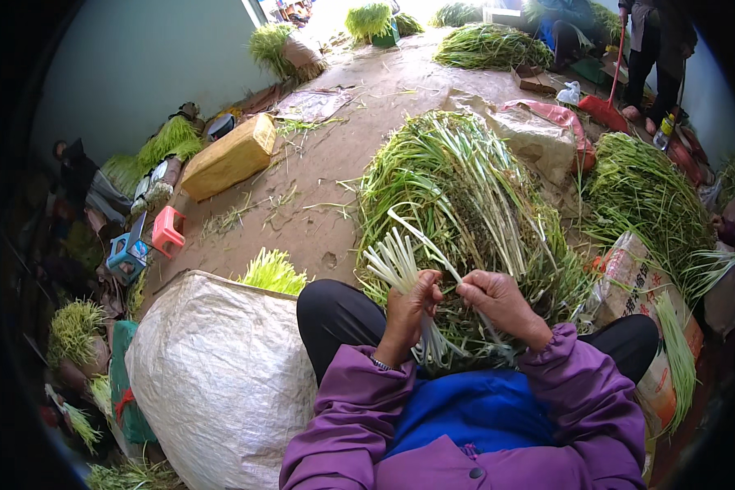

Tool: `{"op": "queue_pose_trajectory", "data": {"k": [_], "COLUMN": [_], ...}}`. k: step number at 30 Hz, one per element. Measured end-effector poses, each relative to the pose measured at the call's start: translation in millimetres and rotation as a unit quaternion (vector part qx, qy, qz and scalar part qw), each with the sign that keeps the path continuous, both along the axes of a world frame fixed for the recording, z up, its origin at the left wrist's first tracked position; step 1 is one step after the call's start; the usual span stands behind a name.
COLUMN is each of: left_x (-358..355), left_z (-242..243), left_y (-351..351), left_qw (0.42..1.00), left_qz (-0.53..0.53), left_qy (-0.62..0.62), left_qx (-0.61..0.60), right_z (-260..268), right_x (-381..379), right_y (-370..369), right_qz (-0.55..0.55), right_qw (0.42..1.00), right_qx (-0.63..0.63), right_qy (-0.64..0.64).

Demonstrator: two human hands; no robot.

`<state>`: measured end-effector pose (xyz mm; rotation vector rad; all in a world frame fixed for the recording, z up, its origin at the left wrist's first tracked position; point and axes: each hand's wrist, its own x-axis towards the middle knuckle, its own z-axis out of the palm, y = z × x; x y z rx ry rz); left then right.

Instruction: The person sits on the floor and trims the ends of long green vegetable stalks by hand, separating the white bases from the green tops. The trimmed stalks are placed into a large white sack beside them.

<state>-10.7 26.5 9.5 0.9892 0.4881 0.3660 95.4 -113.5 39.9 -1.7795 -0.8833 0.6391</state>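
My left hand (410, 309) is closed around a bundle of pale white stalks (398, 260), their ends fanned out above the fist and below it. Close to its right, my right hand (502, 303) pinches one long pale stalk (429, 244) between thumb and fingers; the stalk's upper part leans left over the bundle. Both hands are above the near side of a large heap of long green leafy stalks (447, 177), some of them brown and withered. A big white woven sack (226, 373) stands at my left knee, with yellow-green stalks (274, 272) behind it.
Another green heap (643, 190) lies right, beside a printed sack (634, 288) bearing loose stalks (677, 361). A yellow block-shaped package (229, 158), a red stool (169, 231) and a blue stool (126, 256) are left. A person (658, 55) with a red broom (605, 111) stands upper right.
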Motion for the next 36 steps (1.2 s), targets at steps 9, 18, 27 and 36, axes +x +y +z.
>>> {"op": "queue_pose_trajectory", "data": {"k": [9, 18, 27, 36], "left_x": [0.9, -4.5, -12.0, -28.6], "left_z": [-4.5, 8.5, 8.1, 9.4], "left_y": [2.0, -17.2, 29.3, 94.6], "left_qw": [0.998, 0.993, 0.988, 0.955], "left_qz": [0.028, -0.041, 0.065, 0.192], "left_qy": [0.052, -0.007, -0.118, -0.184], "left_qx": [0.028, 0.112, -0.078, -0.128], "right_z": [-2.3, -12.6, 14.6, 9.8], "right_x": [-9.7, 8.1, 30.0, 61.0], "right_y": [1.1, 21.7, -57.5, -158.8], "right_qz": [0.049, 0.013, 0.029, 0.100], "right_qw": [0.973, 0.914, 0.931, 0.787], "right_qx": [-0.006, 0.155, 0.140, -0.455], "right_qy": [-0.227, 0.376, 0.335, -0.406]}}
